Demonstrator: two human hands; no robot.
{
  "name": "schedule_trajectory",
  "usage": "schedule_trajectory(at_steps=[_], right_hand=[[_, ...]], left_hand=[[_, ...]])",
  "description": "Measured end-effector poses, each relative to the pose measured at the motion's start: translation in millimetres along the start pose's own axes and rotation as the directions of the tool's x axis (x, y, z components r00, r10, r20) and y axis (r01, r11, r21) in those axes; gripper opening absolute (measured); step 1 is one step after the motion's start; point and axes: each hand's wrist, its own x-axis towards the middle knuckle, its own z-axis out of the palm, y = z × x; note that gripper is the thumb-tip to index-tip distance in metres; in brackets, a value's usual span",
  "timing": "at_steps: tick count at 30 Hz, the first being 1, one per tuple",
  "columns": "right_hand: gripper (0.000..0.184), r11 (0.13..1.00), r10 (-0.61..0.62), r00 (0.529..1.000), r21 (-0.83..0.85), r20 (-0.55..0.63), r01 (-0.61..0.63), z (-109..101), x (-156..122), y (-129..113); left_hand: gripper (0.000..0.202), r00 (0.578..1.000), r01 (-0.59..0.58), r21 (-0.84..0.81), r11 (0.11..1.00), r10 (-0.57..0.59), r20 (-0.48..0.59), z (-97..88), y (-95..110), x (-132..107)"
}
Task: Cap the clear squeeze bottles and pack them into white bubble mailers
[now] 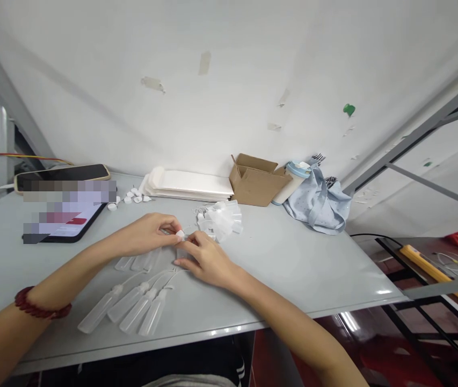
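Note:
Both hands meet at the middle of the grey table. My left hand pinches a small white cap at its fingertips. My right hand is closed on a small clear plastic bottle, touching the cap end. Several assembled clear bottles with long nozzles lie in a row near the front edge. A few clear bottle bodies lie under my left wrist. A heap of clear bottles sits just beyond my hands. A red bead bracelet is on my left wrist.
Loose white caps lie at the back left beside a tablet and a phone. A stack of white sheets, a cardboard box, a cup and a blue bag line the wall.

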Motion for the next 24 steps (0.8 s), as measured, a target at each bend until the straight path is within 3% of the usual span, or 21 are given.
schedule_trajectory(at_steps=[6,13,18,24], right_hand=[[0.032,1.0,0.01,1.0,0.017,-0.013,-0.01,-0.4,-1.0,-1.2],[0.027,0.999,0.023,1.0,-0.036,0.004,-0.023,0.2,-0.9,-0.1],[0.028,0.998,0.025,1.0,-0.064,0.015,-0.024,-0.2,-1.0,-1.8],[0.03,0.997,0.036,0.999,-0.072,0.025,-0.034,-0.3,-0.4,-3.0]], left_hand=[[0.025,0.999,0.011,-0.048,0.999,-0.009,0.033,-2.3,0.3,-0.1],[0.031,0.999,0.01,0.006,1.0,-0.01,-0.03,-1.4,-2.8,2.8],[0.034,1.0,0.024,-0.038,0.999,-0.025,-0.015,-1.3,-4.7,3.7],[0.038,0.99,0.118,-0.111,0.987,-0.125,-0.064,-6.1,3.1,-0.5]])
